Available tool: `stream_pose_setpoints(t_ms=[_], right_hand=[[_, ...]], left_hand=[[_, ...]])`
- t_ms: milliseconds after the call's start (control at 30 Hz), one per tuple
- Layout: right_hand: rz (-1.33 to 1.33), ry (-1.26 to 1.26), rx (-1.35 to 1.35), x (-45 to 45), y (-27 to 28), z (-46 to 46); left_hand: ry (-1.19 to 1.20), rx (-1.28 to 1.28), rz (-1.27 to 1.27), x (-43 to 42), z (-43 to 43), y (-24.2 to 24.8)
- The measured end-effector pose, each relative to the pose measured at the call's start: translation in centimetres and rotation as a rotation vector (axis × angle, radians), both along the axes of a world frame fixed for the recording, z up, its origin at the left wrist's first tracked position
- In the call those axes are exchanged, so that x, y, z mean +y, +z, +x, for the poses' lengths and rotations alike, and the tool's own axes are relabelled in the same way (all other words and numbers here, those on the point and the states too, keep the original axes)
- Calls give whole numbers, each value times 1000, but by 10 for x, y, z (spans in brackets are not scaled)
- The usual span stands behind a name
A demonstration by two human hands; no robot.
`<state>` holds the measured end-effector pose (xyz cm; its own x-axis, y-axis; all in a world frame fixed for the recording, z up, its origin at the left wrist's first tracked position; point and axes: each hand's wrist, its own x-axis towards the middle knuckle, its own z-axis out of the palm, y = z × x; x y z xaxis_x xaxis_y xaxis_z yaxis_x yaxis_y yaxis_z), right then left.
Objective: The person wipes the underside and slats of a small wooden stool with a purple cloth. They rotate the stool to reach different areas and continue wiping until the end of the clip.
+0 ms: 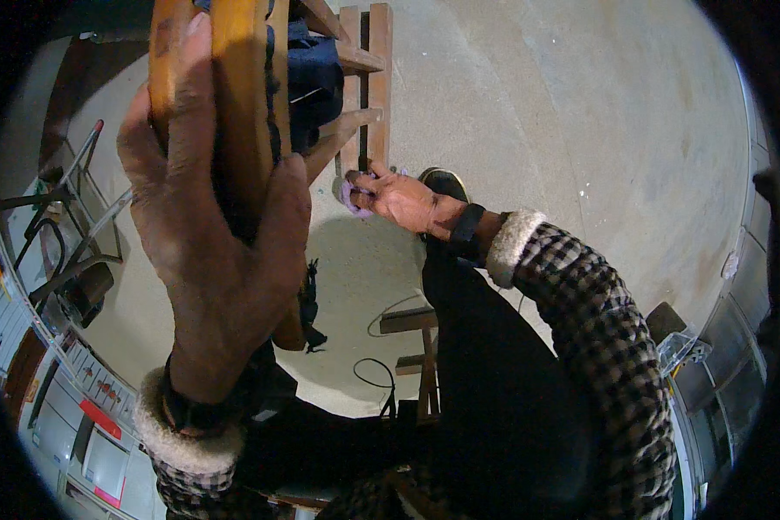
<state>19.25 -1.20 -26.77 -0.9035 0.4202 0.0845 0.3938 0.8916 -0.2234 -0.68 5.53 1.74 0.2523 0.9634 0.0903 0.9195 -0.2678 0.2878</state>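
My left hand is wrapped around a varnished wooden piece that rises close to the camera. Fingers lie along its left side, and the thumb presses on its right. Dark, ragged material shows in a seam along the wood. Lower down, my right hand has its fingers curled around a crumpled purple cloth, near a wooden frame with crossbars. Dark blue fabric hangs between the wooden piece and that frame. The upper end of the wood is cut off by the picture's edge.
A shoe stands on the concrete floor beyond my right wrist. Black cable loops near wooden bars between my legs. Metal tubing stands at left, and a clear plastic container lies at right.
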Motion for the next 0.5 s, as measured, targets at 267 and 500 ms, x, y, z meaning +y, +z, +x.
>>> stream_pose_setpoints(t_ms=[267,500], right_hand=[[-273,-267,101,31,28,18],[-183,-245,75,42,18,6]], left_hand=[[-66,-106,75,-5,-2,-2],[-33,-57,52,-6,12,6]])
